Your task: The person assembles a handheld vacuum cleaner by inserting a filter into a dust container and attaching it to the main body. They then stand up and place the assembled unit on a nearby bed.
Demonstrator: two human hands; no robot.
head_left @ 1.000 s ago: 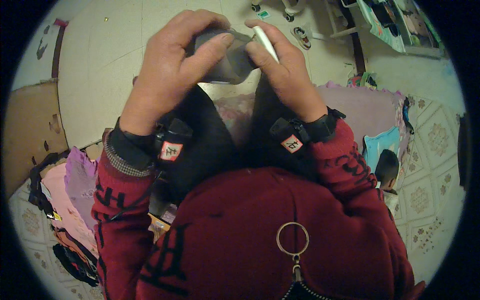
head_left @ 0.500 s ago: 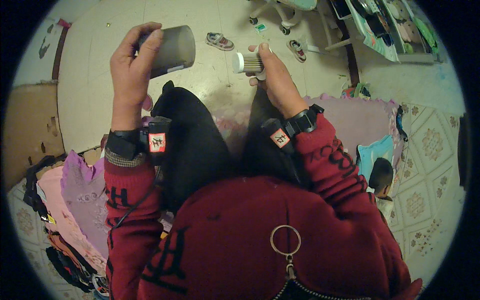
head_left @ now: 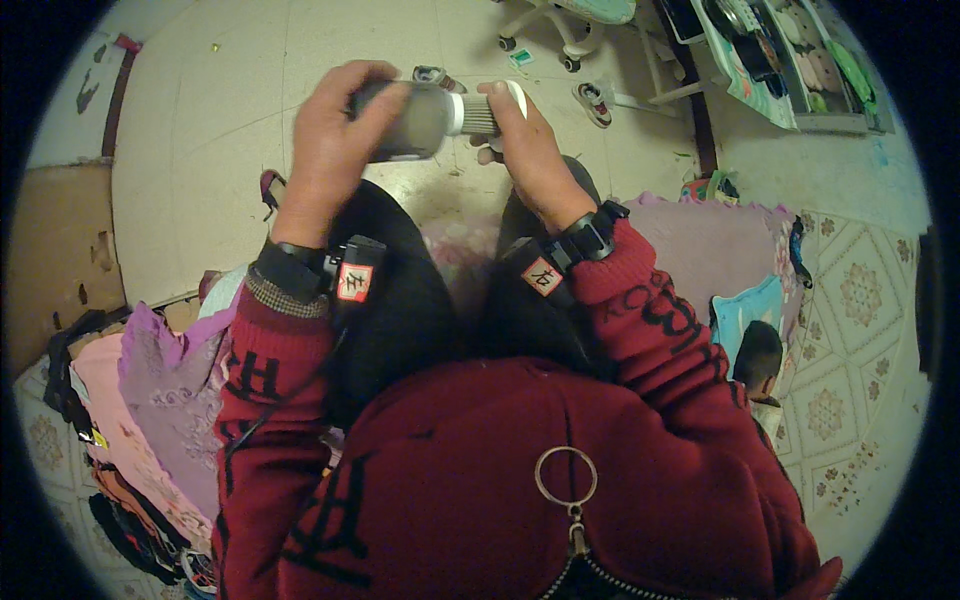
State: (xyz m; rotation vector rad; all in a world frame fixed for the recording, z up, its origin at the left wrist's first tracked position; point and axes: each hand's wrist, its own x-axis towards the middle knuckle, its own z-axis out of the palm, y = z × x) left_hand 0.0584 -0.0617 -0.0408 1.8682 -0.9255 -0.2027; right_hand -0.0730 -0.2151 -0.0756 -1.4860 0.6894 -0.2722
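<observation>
My left hand [head_left: 335,135] is wrapped round a smoky grey, see-through cylindrical cup [head_left: 421,124], lying sideways with its mouth toward the right. In my right hand [head_left: 535,158] is a pleated filter [head_left: 482,116] with white end caps, pinched by the thumb above and fingers below. The filter's left cap is at the cup's mouth. Whether it is just inside or only against the rim I cannot tell. Both things are up in front of me, above the floor and my knees.
Two shoes stand on the pale tiled floor [head_left: 230,150], one [head_left: 592,103] right of my hands. A wheeled chair base [head_left: 560,35] is farther off. A rack [head_left: 775,60] holds several things at the far right. Purple cloth [head_left: 700,230] covers the seat beside me.
My left hand has carried the cup rightward. The filter has shifted slightly left in my right hand, and the gap between cup and filter has closed.
</observation>
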